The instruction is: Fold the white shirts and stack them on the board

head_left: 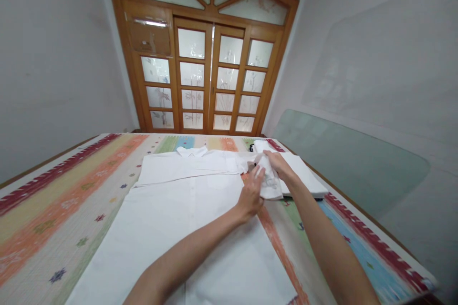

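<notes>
A white shirt (193, 200) lies spread over a patterned cloth, its collar (192, 151) pointing away from me. One sleeve reaches out to the right, and its cuff end (271, 183) is raised in my hands. My left hand (252, 195) has its fingers closed on the near side of this sleeve. From the other side, my right hand (281, 164) pinches the same sleeve close to its top edge. Part of the cuff is hidden behind the fingers. Just beyond my right hand rests a folded white pile (304, 176) with a dark lower edge.
Striped, patterned cloth (96, 190) covers the broad surface beneath the shirt. A smaller white bundle (262, 146) with something black beside it lies behind the pile. Grey walls (375, 57) stand on both sides, and wooden glass-paned doors (211, 76) at the far end.
</notes>
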### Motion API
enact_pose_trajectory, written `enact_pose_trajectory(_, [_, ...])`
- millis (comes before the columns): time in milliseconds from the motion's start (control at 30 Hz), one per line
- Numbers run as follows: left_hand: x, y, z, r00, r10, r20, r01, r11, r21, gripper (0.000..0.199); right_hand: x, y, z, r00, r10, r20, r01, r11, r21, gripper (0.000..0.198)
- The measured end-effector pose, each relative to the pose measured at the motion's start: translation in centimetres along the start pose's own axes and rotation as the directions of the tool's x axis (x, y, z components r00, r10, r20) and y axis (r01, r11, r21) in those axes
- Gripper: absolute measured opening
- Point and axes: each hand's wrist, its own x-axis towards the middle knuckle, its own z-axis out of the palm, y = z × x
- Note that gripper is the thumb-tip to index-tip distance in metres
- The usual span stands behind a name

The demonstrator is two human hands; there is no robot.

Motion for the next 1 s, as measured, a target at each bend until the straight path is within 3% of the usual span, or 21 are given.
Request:
enact_pose_trajectory(100, [1.5, -1.3, -3.8, 0.986, -0.134, -0.097, 0.127, 0.989, -0.073, 0.049, 0.3, -0.4, 0.8, 0.995, -0.024, 0.101, 0.009, 0.99, 0.138, 0.035])
enact_pose_trajectory(167, [2.8, -2.2, -7.2, 0.94, -0.297, -0.169, 0.277, 0.952, -0.134, 0.032, 0.3, 0.1, 1.7, 0.977, -0.089, 0.192, 0.054, 0.982, 0.18, 0.042])
enact_pose_trajectory(200, [3.5, -2.8, -9.1, 0.887, -0.412, -0.208, 0.38, 0.908, -0.179, 0.023, 0.1, 0.6, 2.4, 0.967, -0.142, 0.21, 0.11, 0.982, 0.156, 0.044])
enact_pose_trajectory(267, [4.9, -4.0, -12.8, 0.725, -0.643, -0.248, 0.553, 0.757, -0.346, 0.02, -0.4, 1.6, 4.0, 0.941, -0.275, 0.199, 0.28, 0.96, 0.0, 0.04])
enact_pose_trajectory(300, [5.4, -4.7, -14.7, 0.632, -0.729, -0.264, 0.57, 0.668, -0.479, 0.018, -0.7, 2.2, 5.0, 0.92, -0.345, 0.187, 0.37, 0.921, -0.119, 0.035])
enact_pose_trajectory(333, [5.8, -5.5, -16.5, 0.583, -0.774, -0.246, 0.521, 0.589, -0.618, 0.015, -0.9, 2.8, 6.0, 0.893, -0.411, 0.183, 0.446, 0.86, -0.248, 0.03])
enact_pose_trajectory(400, [5.9, -7.2, -19.9, 0.535, -0.826, -0.178, 0.438, 0.451, -0.777, 0.011, -1.2, 3.8, 8.0, 0.846, -0.496, 0.196, 0.523, 0.701, -0.485, 0.03])
enact_pose_trajectory(467, [5.1, -9.0, -22.9, 0.492, -0.859, -0.145, 0.438, 0.388, -0.811, 0.007, -1.0, 4.6, 9.7, 0.834, -0.515, 0.199, 0.504, 0.561, -0.657, 0.043])
enact_pose_trajectory(533, [3.6, -11.0, -25.1, 0.447, -0.881, -0.156, 0.496, 0.389, -0.776, 0.006, -0.4, 5.4, 11.1, 0.85, -0.492, 0.19, 0.446, 0.479, -0.756, 0.046])
enact_pose_trajectory(600, [1.7, -12.9, -26.6, 0.369, -0.904, -0.217, 0.565, 0.404, -0.72, 0.009, 0.5, 6.0, 12.0, 0.871, -0.456, 0.184, 0.397, 0.432, -0.81, 0.044])
enact_pose_trajectory(700, [-1.0, -15.1, -27.8, 0.269, -0.921, -0.282, 0.622, 0.39, -0.68, 0.014, 1.8, 6.9, 12.8, 0.866, -0.433, 0.249, 0.414, 0.345, -0.842, 0.038])
enact_pose_trajectory(767, [-2.4, -16.0, -28.2, 0.254, -0.92, -0.298, 0.629, 0.391, -0.671, 0.02, 2.5, 7.4, 13.0, 0.844, -0.444, 0.301, 0.453, 0.291, -0.843, 0.029])
enact_pose_trajectory(800, [-2.9, -16.3, -28.4, 0.272, -0.915, -0.297, 0.638, 0.403, -0.656, 0.022, 2.7, 7.5, 13.0, 0.833, -0.451, 0.321, 0.47, 0.272, -0.839, 0.024])
enact_pose_trajectory(933, [-4.0, -16.9, -29.3, 0.468, -0.857, -0.215, 0.741, 0.513, -0.432, 0.022, 3.6, 7.7, 12.8, 0.828, -0.451, 0.334, 0.48, 0.262, -0.837, 0.022])
enact_pose_trajectory(1000, [-3.9, -17.1, -29.8, 0.513, -0.836, -0.193, 0.784, 0.548, -0.29, 0.024, 3.9, 7.7, 12.5, 0.84, -0.449, 0.304, 0.456, 0.282, -0.844, 0.024])
